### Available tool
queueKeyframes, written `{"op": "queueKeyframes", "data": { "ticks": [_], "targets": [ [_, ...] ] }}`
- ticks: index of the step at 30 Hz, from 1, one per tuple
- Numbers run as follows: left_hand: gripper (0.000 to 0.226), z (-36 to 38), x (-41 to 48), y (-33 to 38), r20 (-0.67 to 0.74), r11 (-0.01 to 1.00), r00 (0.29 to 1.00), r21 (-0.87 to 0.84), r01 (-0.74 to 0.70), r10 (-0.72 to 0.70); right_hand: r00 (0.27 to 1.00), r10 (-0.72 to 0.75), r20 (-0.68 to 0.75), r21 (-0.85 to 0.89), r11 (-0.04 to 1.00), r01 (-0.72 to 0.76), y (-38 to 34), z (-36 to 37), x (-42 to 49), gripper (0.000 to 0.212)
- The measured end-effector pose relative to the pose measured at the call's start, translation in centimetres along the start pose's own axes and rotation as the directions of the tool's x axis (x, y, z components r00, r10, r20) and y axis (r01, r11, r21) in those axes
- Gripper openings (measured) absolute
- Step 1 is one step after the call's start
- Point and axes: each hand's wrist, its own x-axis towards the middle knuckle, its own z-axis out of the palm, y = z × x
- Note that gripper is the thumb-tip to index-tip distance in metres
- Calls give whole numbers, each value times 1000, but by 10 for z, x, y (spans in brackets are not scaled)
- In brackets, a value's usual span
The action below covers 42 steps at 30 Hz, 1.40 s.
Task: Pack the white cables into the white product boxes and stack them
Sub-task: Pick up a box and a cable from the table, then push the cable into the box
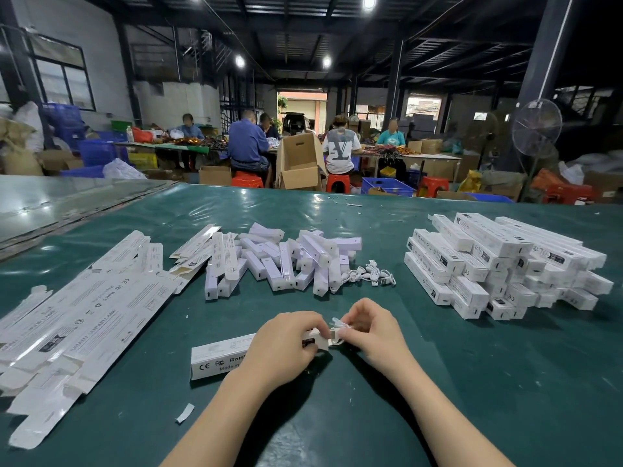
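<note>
A long white product box point(219, 357) lies on the green table point(472, 382) in front of me, its right end open. My left hand point(283, 345) grips that end of the box. My right hand point(374, 328) pinches a coiled white cable point(338, 323) at the box's opening, partly hidden by my fingers. A small heap of loose white cables point(371, 274) lies further back, at the middle of the table.
Flat unfolded box blanks point(84, 318) spread over the left side. A pile of white lamp units point(283, 261) sits at the middle back. Packed boxes point(499, 264) are stacked at the right. A paper scrap point(184, 412) lies near my left forearm. People work at far tables.
</note>
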Motion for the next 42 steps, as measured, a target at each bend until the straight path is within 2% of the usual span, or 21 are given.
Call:
{"op": "queueKeyframes", "data": {
  "ticks": [4,6,9,11,13,17,19,25,32,35,37,39,42],
  "targets": [
    [25,0,0,-1,-3,999,999,10,-35,35,998,-59,11,-74,995,60,-3,12,-1,32],
    [25,0,0,-1,2,998,998,5,-57,57,997,-72,-7,-94,993,71,-3,16,-1,26],
    [27,0,0,0,-15,997,997,-18,-77,76,995,5,-101,3,1000,-5,-2,16,1,14],
    [26,2,0,-1,-28,997,997,-24,-79,78,991,70,-113,89,994,-60,-3,15,2,12],
    [24,3,0,-2,-38,998,998,-17,-59,58,993,89,-78,71,994,-84,-4,14,2,16],
    [24,3,1,-4,-69,1000,998,-24,-9,7,999,45,21,-234,971,-39,-7,12,3,19],
    [22,3,2,-3,-78,999,997,-32,-4,1,996,41,79,-291,957,-16,-8,6,3,12],
    [37,1,2,-4,-29,999,1000,-35,-12,11,963,21,268,-268,962,54,-5,1,1,23],
    [36,-4,1,-6,22,996,1000,-87,-17,19,986,-103,129,-329,934,141,-1,9,-2,25],
    [37,-4,1,-7,35,997,999,-79,-28,31,984,-104,141,-349,925,148,-3,11,-2,29],
    [37,-4,1,-7,36,995,998,-84,-46,49,984,-52,172,-271,957,98,-4,8,-1,30],
    [37,-3,1,-6,35,994,998,-92,-56,59,974,-7,228,-209,976,56,-6,4,1,27],
    [39,-3,1,-6,38,994,998,-94,-51,55,975,0,222,-249,967,57,-7,4,2,19]
  ]
}}
